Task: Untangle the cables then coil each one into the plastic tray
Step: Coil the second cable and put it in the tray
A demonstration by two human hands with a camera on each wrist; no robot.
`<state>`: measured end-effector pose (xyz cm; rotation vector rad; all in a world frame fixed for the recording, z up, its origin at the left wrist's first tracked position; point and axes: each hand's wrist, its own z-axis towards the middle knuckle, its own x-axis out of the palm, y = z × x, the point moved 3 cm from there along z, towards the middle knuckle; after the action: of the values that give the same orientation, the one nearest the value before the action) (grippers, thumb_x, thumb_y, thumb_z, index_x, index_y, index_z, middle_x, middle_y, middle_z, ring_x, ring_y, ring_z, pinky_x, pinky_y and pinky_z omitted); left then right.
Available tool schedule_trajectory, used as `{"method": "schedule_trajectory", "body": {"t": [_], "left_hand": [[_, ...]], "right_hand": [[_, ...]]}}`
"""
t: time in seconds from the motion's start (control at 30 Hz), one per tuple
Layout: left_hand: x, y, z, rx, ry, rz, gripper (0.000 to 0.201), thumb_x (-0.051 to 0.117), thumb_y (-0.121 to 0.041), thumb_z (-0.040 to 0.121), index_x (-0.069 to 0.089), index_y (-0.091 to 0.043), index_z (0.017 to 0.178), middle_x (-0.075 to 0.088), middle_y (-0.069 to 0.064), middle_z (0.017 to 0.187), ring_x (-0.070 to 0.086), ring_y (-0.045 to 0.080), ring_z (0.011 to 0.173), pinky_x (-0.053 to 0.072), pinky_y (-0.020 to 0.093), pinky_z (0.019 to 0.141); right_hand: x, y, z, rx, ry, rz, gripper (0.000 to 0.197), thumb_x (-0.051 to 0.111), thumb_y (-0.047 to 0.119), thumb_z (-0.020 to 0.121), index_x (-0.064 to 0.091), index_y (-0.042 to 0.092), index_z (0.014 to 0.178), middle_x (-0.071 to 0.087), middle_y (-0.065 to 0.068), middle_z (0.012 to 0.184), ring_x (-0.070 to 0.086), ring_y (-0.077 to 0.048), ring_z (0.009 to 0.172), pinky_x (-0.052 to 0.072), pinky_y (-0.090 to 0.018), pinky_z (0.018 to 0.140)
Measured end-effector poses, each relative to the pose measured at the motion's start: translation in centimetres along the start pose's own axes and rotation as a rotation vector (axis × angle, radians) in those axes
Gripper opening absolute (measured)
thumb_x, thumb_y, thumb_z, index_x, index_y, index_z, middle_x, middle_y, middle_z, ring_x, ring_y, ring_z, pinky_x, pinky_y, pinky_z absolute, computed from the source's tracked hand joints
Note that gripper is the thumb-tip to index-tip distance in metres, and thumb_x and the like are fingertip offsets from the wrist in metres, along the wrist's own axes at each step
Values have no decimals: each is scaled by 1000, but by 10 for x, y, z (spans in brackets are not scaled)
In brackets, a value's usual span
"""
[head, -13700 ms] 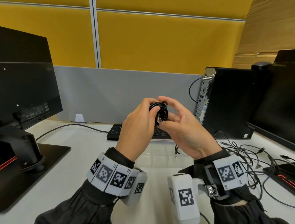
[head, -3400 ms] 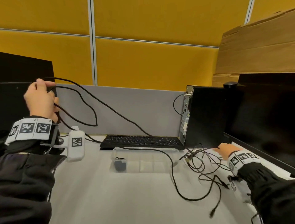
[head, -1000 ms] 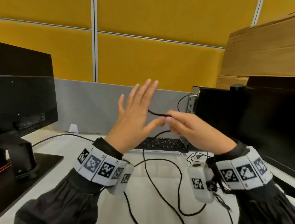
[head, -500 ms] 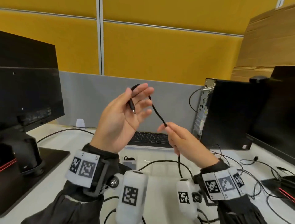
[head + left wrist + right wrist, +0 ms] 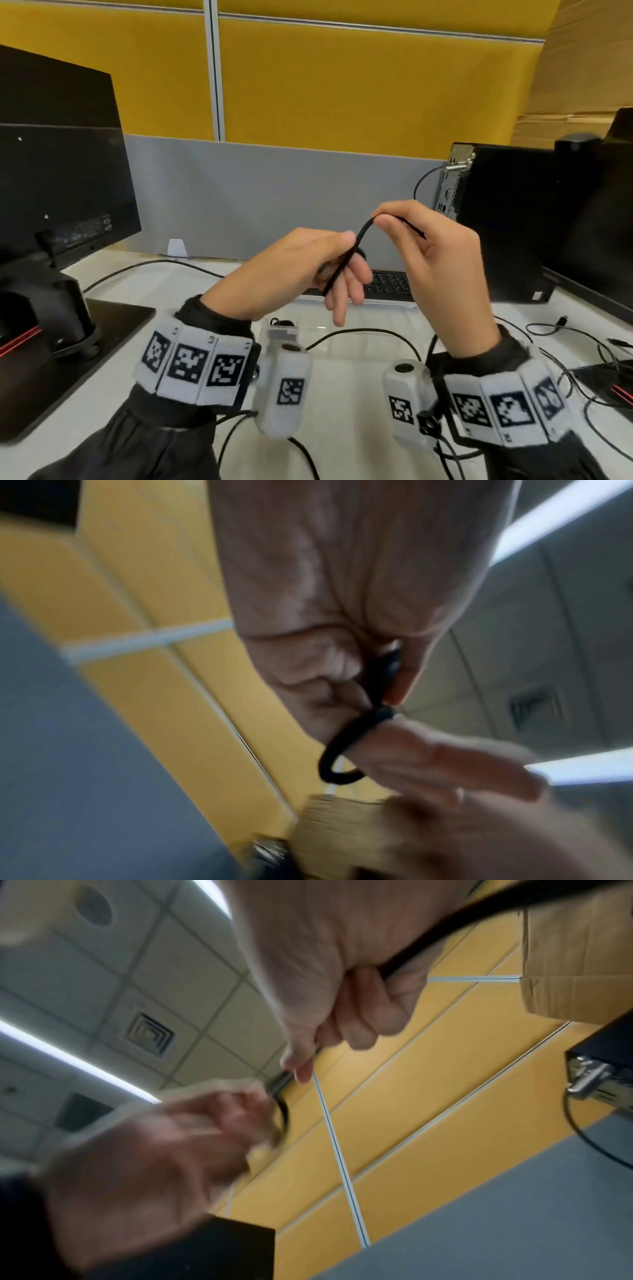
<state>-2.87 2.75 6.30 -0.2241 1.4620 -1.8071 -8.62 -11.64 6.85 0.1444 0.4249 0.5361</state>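
A thin black cable (image 5: 346, 258) is held in the air between both hands, above the clear plastic tray (image 5: 359, 337) on the desk. It is pinched by the right hand (image 5: 442, 270) at the top of a bend and by the left hand (image 5: 294, 270) just below, thumb against curled fingers. From the right hand, the cable drops past the wrist. More loose cables (image 5: 579, 346) lie on the desk to the right of the right hand.

Both hands raised, left hand (image 5: 294, 270) and right hand (image 5: 442, 260) fingers pinched.
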Motion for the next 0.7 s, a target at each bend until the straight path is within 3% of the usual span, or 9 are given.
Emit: {"method": "schedule_trajectory", "body": {"t": [0.07, 0.13, 0.23, 0.33, 0.47, 0.53, 0.6, 0.63, 0.7], "left_hand": [[6, -4, 1, 65, 20, -207, 41, 33, -25, 98, 63, 0, 84, 63, 9, 61, 49, 13, 39, 41, 19, 52], [4, -5, 3, 163, -48, -366, 33, 38, -21, 95, 62, 1, 91, 68, 9, 69, 50, 10, 40, 43, 16, 51], [-4, -1, 8, 269, -203, -462, 29, 35, -14, 98, 59, 1, 103, 73, 10, 89, 69, 17, 71, 53, 20, 67], [-5, 6, 11, 280, -274, -498, 30, 30, -10, 100, 56, 1, 112, 70, 15, 106, 67, 25, 100, 54, 26, 85], [-1, 14, 16, 279, -348, -491, 30, 30, -9, 100, 48, 0, 123, 63, 13, 118, 63, 21, 110, 49, 25, 94], [-2, 19, 18, 291, -397, -345, 28, 32, -16, 101, 48, -9, 123, 63, 4, 117, 61, 15, 112, 46, 25, 98], [-4, 23, 17, 308, -467, 45, 30, 32, -27, 96, 49, -19, 119, 65, -6, 111, 62, 6, 106, 43, 18, 96], [-6, 25, 17, 307, -471, 270, 32, 30, -31, 95, 50, -20, 117, 67, -8, 103, 64, 2, 97, 45, 18, 89], [-10, 29, 15, 265, -425, 614, 39, 26, -36, 93, 55, -11, 102, 67, -4, 81, 62, 9, 74, 48, 32, 73]], "right_hand": [[8, -7, -3, 96, 47, -40, 27, 40, 35, 98, 63, 27, 110, 66, 12, 90, 56, 3, 71, 46, -23, 64], [17, -11, -7, 205, 275, -34, 33, 32, 39, 98, 54, 36, 123, 68, 4, 90, 62, -8, 78, 51, -38, 71], [32, -4, -15, 248, 640, 42, 31, 32, 31, 101, 46, 30, 128, 52, 10, 68, 50, 3, 60, 40, -14, 60], [42, 4, -24, 269, 809, 92, 26, 29, 30, 102, 43, 26, 124, 42, 13, 66, 43, -3, 56, 34, -16, 54], [44, 7, -29, 302, 981, 98, 25, 29, 30, 102, 39, 26, 125, 42, 10, 67, 40, -4, 58, 30, -21, 56], [45, 13, -32, 252, 1071, 96, 25, 30, 28, 102, 43, 21, 123, 38, 16, 68, 41, 2, 61, 31, -20, 57], [43, 20, -33, 180, 1101, 104, 26, 32, 26, 102, 52, 15, 114, 39, 19, 67, 45, 6, 63, 35, -15, 60], [40, 22, -30, 153, 1077, 109, 25, 34, 27, 101, 56, 17, 108, 42, 18, 63, 46, 4, 61, 36, -14, 59], [30, 20, -21, 150, 958, 119, 23, 38, 28, 100, 58, 21, 92, 47, 18, 53, 45, -2, 54, 36, -15, 55]]}}
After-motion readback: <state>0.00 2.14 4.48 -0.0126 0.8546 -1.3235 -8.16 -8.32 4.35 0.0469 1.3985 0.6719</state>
